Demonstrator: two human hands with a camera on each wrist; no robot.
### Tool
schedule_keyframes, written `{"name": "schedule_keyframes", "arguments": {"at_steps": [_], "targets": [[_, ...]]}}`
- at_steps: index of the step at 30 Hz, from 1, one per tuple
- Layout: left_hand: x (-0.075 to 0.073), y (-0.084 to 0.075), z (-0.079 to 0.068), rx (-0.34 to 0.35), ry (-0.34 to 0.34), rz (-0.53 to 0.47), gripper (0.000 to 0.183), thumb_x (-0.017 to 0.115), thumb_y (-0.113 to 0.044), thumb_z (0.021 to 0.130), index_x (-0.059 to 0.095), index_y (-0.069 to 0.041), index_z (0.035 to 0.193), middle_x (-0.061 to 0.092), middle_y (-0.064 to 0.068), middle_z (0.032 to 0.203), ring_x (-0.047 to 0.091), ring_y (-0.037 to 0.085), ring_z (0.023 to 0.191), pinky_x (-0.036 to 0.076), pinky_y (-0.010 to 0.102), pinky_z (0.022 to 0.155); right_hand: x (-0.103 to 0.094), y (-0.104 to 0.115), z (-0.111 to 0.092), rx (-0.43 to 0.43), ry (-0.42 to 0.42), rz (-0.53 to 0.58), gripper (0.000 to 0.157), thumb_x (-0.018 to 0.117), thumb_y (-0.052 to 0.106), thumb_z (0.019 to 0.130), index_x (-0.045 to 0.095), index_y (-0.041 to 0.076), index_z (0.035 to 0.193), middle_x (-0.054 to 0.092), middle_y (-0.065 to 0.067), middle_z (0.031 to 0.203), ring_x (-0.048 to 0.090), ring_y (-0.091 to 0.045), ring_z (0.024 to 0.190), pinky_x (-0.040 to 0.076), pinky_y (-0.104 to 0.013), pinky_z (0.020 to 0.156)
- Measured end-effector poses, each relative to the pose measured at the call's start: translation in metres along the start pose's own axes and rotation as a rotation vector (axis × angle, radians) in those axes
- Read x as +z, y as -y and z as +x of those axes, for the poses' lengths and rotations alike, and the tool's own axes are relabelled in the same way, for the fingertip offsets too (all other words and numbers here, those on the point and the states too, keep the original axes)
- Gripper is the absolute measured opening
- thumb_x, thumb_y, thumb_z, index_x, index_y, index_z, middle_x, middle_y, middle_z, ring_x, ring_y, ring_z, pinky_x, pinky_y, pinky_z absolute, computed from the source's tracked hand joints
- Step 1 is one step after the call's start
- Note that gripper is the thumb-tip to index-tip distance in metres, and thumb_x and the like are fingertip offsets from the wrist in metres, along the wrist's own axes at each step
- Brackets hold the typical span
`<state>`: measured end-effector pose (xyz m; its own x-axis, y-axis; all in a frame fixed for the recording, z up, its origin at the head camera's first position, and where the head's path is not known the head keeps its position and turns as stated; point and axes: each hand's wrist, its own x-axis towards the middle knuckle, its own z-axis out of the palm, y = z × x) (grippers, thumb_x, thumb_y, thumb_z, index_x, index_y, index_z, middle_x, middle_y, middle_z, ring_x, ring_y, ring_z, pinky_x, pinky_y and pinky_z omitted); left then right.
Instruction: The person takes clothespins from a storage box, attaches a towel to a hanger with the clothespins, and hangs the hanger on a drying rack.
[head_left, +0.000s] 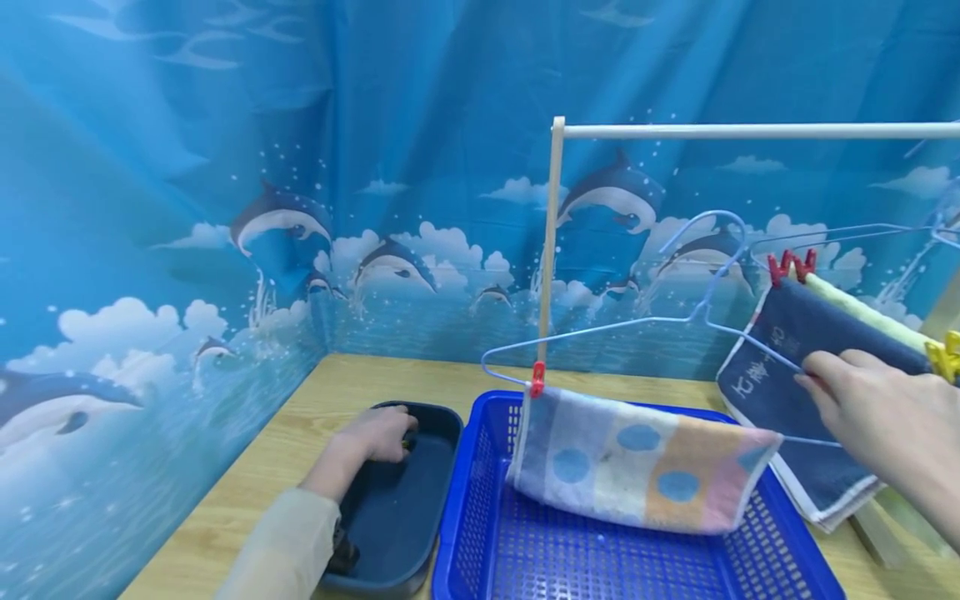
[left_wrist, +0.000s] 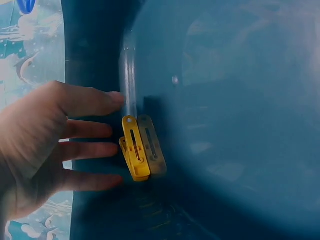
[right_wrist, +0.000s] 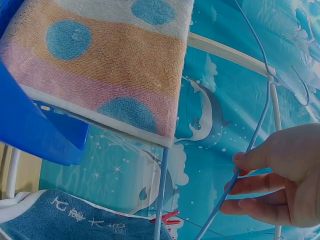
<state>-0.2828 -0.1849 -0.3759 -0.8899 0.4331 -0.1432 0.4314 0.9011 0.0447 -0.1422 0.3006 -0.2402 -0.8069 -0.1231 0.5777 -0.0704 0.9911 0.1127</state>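
Observation:
In the dark blue-green tray (head_left: 397,517), my left hand (head_left: 378,433) reaches down at the far end. A yellow clothespin (left_wrist: 135,150) lies against the tray wall there, just off my spread fingertips (left_wrist: 107,150). My right hand (head_left: 877,408) pinches the right arm of a light blue wire hanger (right_wrist: 250,145) between thumb and fingers. Over the hanger's lower bar hangs a folded towel (head_left: 637,467) with colored stripes and blue dots. A red clothespin (head_left: 538,379) clips the towel's left end; no clip shows at its right end.
A blue perforated basket (head_left: 480,533) stands under the towel. Behind rises a rack with a white rail (head_left: 750,131). To the right hangs a dark blue towel (head_left: 787,375) with red clips (head_left: 791,265) and a yellow clip (head_left: 945,354). Dark objects (head_left: 343,554) lie in the tray's near end.

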Motion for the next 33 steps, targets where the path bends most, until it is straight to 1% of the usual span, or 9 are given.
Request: {"name": "schedule_keyframes", "arguments": {"at_steps": [3,6,10,12,16,18,25,30,33], "targets": [[0.001,-0.002,-0.001,0.0,0.036,0.0,0.036,0.07,-0.02,0.081,0.064,-0.012,0.115,0.058,0.009,0.114,0.057,0.028,0.105,0.045,0.044,0.088,0.001,0.0,0.001,0.004,0.004,0.0,0.009,0.068,0.006,0.079,0.06,0.002,0.082,0.051,-0.008,0.063,0.044,-0.019,0.048,0.032,-0.037,0.039],[0.002,-0.003,-0.001,0.005,0.042,0.046,0.035,0.068,-0.014,0.08,0.065,-0.012,0.115,0.058,0.01,0.115,0.058,0.028,0.102,0.046,0.044,0.087,0.001,-0.001,0.001,0.011,0.017,0.0,0.009,0.068,0.005,0.079,0.06,0.0,0.081,0.05,-0.009,0.063,0.044,-0.019,0.049,0.032,-0.035,0.039],[0.004,-0.003,0.0,0.021,0.044,0.121,0.036,0.063,-0.006,0.079,0.066,-0.014,0.114,0.059,0.008,0.11,0.058,0.022,0.083,0.048,0.04,0.08,0.001,-0.002,0.001,0.017,0.031,0.002,0.009,0.067,0.004,0.08,0.059,0.0,0.08,0.049,-0.009,0.062,0.043,-0.019,0.049,0.031,-0.033,0.039],[0.005,-0.004,0.001,0.033,0.045,0.151,0.036,0.062,-0.004,0.079,0.066,-0.015,0.113,0.059,0.007,0.107,0.056,0.02,0.077,0.048,0.039,0.079,0.002,-0.002,0.0,0.018,0.034,0.0,0.009,0.067,0.004,0.08,0.059,0.0,0.08,0.049,-0.009,0.062,0.042,-0.018,0.049,0.031,-0.032,0.039],[0.006,-0.005,0.001,0.067,0.035,0.207,0.034,0.064,-0.004,0.08,0.066,-0.016,0.112,0.06,0.004,0.1,0.059,0.02,0.079,0.048,0.039,0.081,0.003,-0.002,0.0,0.013,0.035,-0.004,0.01,0.067,0.005,0.08,0.059,0.0,0.08,0.049,-0.009,0.062,0.042,-0.018,0.049,0.031,-0.032,0.039],[0.007,-0.005,0.001,0.075,0.029,0.223,0.033,0.065,-0.004,0.08,0.066,-0.016,0.111,0.06,0.003,0.098,0.059,0.019,0.079,0.049,0.038,0.079,0.003,-0.002,0.0,0.01,0.036,-0.002,0.009,0.067,0.005,0.08,0.059,0.0,0.081,0.049,-0.008,0.062,0.042,-0.017,0.048,0.031,-0.033,0.039],[0.01,-0.005,0.001,0.109,0.013,0.248,0.029,0.065,-0.004,0.083,0.065,-0.017,0.109,0.057,0.001,0.091,0.057,0.017,0.071,0.049,0.035,0.068,0.003,-0.002,-0.002,0.003,0.039,0.002,0.01,0.067,0.005,0.08,0.059,0.0,0.081,0.045,-0.005,0.06,0.04,-0.016,0.047,0.031,-0.032,0.038],[0.012,-0.003,0.002,0.124,0.017,0.257,0.028,0.064,-0.002,0.083,0.063,-0.018,0.107,0.057,0.001,0.09,0.053,0.016,0.066,0.048,0.034,0.065,0.004,-0.002,-0.002,0.002,0.028,-0.001,0.01,0.068,0.005,0.079,0.059,0.001,0.079,0.044,-0.003,0.059,0.039,-0.015,0.047,0.03,-0.032,0.038],[0.013,-0.002,0.002,0.13,0.019,0.249,0.03,0.063,0.0,0.084,0.062,-0.018,0.108,0.058,0.002,0.093,0.051,0.015,0.064,0.048,0.034,0.064,0.005,-0.003,-0.002,-0.002,0.016,0.0,0.01,0.068,0.005,0.079,0.059,0.002,0.079,0.045,-0.003,0.059,0.039,-0.015,0.046,0.03,-0.032,0.038]]}}
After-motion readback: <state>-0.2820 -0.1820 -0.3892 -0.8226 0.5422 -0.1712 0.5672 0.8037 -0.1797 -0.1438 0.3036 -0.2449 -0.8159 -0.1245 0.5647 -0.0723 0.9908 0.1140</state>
